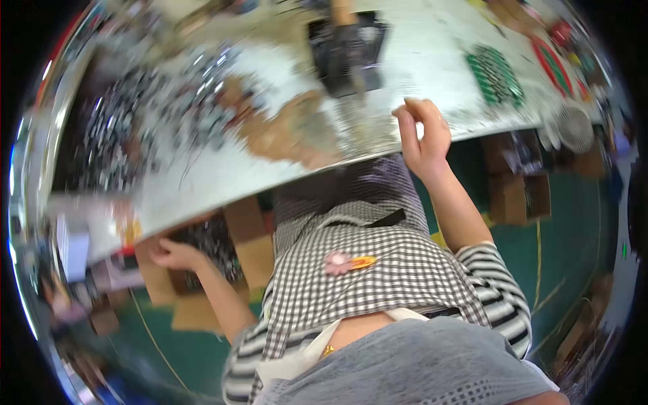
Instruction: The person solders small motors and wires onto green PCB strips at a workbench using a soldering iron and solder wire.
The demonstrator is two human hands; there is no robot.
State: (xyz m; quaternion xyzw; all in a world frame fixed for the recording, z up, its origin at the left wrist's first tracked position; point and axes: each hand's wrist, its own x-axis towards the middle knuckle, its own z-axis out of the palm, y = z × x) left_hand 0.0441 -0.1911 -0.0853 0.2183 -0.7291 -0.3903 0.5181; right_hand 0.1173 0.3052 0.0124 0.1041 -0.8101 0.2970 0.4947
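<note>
We look down on a wide white worktable (432, 61) that runs across the upper half of the view, its near edge curving over our lap. On its left part lies a large blurred heap of small dark and silvery parts (148, 121), with brown patches (290, 131) on the tabletop beside it. A black machine (347, 54) stands near the middle at the far side. Toward the right lie a green striped bundle (496, 74) and, past it, a red and green oval piece (552, 64); a round metal dish (574, 125) sits at the table's right end.

Below the table edge, a green floor (574, 236) shows on the right with brown cardboard boxes (516, 196) standing on it. On the left, under the table, an open cardboard box (202, 250) holds dark small parts; the tabletop overhangs it and hides its far side.

Our checked apron (364, 270) and striped sleeves fill the lower middle, with a small pink and orange clip (347, 262) on the apron.

Our left hand (172, 255) reaches down and outward to the box, resting at its rim, fingers curled loosely together; we cannot tell whether they hold anything. Our right hand (422, 138) is raised at the table's near edge, wrist bent, fingers curled inward with thumb and forefinger close together around something pale, too blurred to name.
</note>
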